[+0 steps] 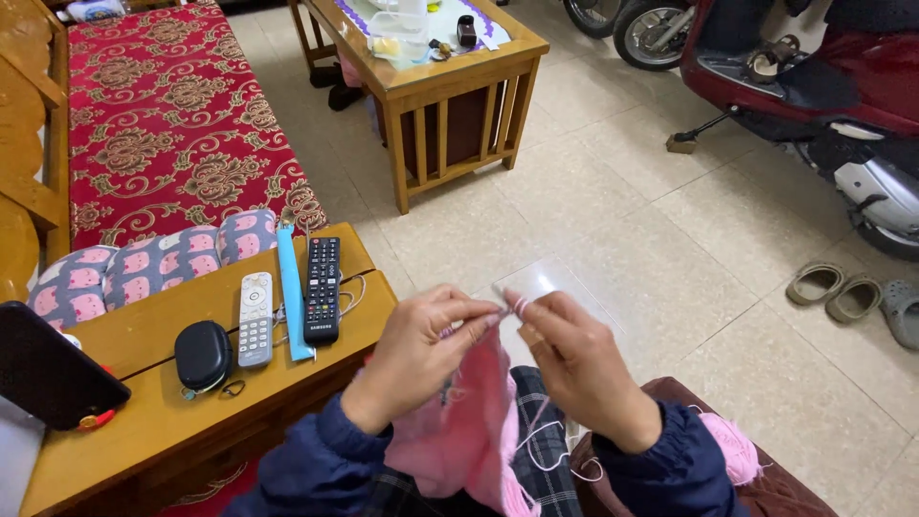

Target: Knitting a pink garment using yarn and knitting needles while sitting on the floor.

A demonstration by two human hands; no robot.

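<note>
Left hand (416,349) and right hand (574,359) meet fingertip to fingertip, fingers clamped on the top edge of the pink knitting (469,421), which hangs below them over the lap; pink yarn (522,304) loops over the right forefinger.

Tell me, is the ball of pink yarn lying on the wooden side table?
No, the ball of pink yarn lies on a brown cushion beside the right arm, not on the wooden side table.

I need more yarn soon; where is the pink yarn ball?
In the head view, the pink yarn ball sits low on the right, just beyond the right hand's dark blue sleeve.
</note>
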